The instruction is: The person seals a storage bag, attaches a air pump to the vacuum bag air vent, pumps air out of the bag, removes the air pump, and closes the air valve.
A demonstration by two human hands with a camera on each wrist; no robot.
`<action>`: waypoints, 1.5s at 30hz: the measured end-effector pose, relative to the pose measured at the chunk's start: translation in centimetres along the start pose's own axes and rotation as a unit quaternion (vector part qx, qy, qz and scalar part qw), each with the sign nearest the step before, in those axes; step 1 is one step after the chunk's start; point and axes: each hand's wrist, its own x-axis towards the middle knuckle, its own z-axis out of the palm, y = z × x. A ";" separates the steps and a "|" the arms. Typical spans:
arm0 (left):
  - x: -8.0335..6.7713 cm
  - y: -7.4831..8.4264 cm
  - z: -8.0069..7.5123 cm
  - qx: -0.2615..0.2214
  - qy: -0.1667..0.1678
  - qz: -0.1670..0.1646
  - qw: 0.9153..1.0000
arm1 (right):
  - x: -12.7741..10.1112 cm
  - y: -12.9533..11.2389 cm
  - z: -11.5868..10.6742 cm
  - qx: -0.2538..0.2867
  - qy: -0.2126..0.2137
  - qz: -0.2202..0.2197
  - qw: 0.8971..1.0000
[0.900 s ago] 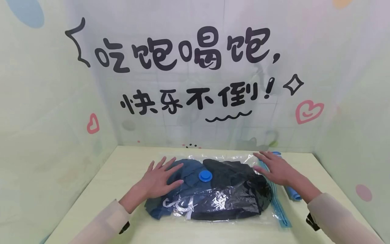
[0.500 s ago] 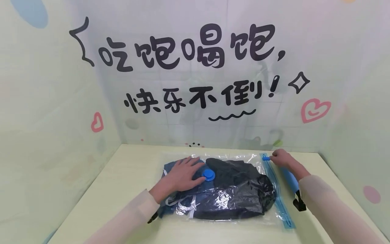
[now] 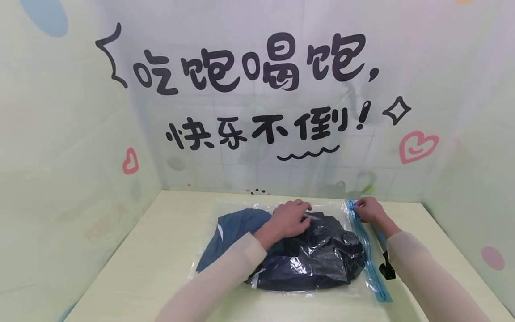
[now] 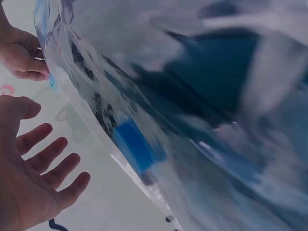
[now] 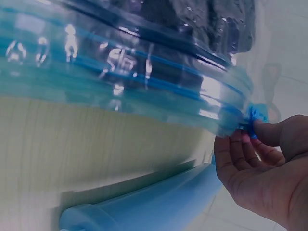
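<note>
A clear plastic vacuum storage bag (image 3: 257, 290) lies flat on the table with a dark blue garment (image 3: 235, 230) and a black garment (image 3: 318, 273) inside. Along its right end runs a blue zip strip (image 3: 372, 264). At the far end of that strip, my right hand (image 3: 372, 209) pinches the blue zip slider (image 5: 259, 113) between thumb and fingers. My left hand (image 3: 290, 219) is over the middle of the bag, its fingers spread and loosely bent. The bag's blue valve (image 4: 136, 147) shows in the left wrist view; my left arm hides it in the head view.
A blue cylinder (image 5: 144, 204) lies on the table (image 3: 132, 268) to the right of the zip strip, partly behind my right forearm in the head view. Printed walls (image 3: 241, 174) enclose the table at the back and both sides.
My left hand has moved right across the bag, from the blue garment past the valve to the black one. My right hand has gone from open above the strip to pinching the zip slider.
</note>
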 end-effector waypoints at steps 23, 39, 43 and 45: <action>6.9 2.3 4.0 -0.015 0.017 -0.133 0.991 | -1.2 -0.6 0.8 0.081 0.031 -0.038 0.995; 7.9 1.9 3.5 -0.157 0.037 -0.135 0.978 | -1.6 -1.0 0.7 0.114 0.031 -0.078 0.990; 8.7 2.9 3.1 -0.239 0.057 -0.086 0.966 | -1.7 -1.3 0.9 0.109 0.038 -0.116 0.986; 9.0 3.3 3.1 -0.266 0.063 -0.070 0.959 | -1.8 -1.5 1.0 0.094 0.046 -0.139 0.985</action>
